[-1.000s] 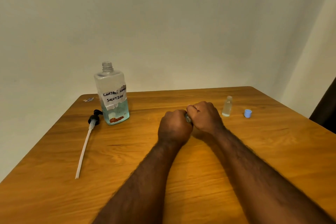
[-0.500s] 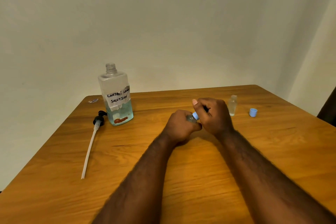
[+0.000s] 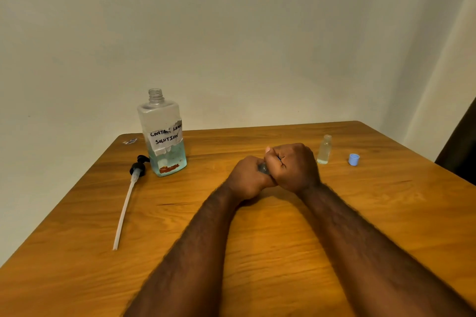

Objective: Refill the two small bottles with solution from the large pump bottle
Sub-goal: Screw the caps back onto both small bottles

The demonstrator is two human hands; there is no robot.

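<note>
Over the middle of the wooden tabletop (image 3: pixel 425 213) the person's two hands are bunched together around a small clear bottle (image 3: pixel 263 169). The left hand (image 3: pixel 246 179) has its fingers wrapped tight round the body, so only a greyish sliver of the bottle shows. The right hand (image 3: pixel 295 166) is closed over the bottle's top end, fingers curled in, with a speck of blue showing between them. What is inside this bottle I cannot tell.

Just to the right of the hands a second small clear bottle (image 3: pixel 324 149) stands upright and uncapped, with only a little clear liquid at the bottom. Further right, apart from it, a light blue round cap (image 3: pixel 354 159) sits on the wood.

At the far left stands the large clear square-shouldered plastic bottle (image 3: pixel 162 136), its neck open and a handwritten paper label reading "contact lens solution". Pale blue-green liquid fills roughly its lower third. Beside it on the left lies the black pump head with its long white dip tube (image 3: pixel 137 168), the tube pointing toward the near edge. A small scrap (image 3: pixel 130 141) lies by the far left corner.
</note>
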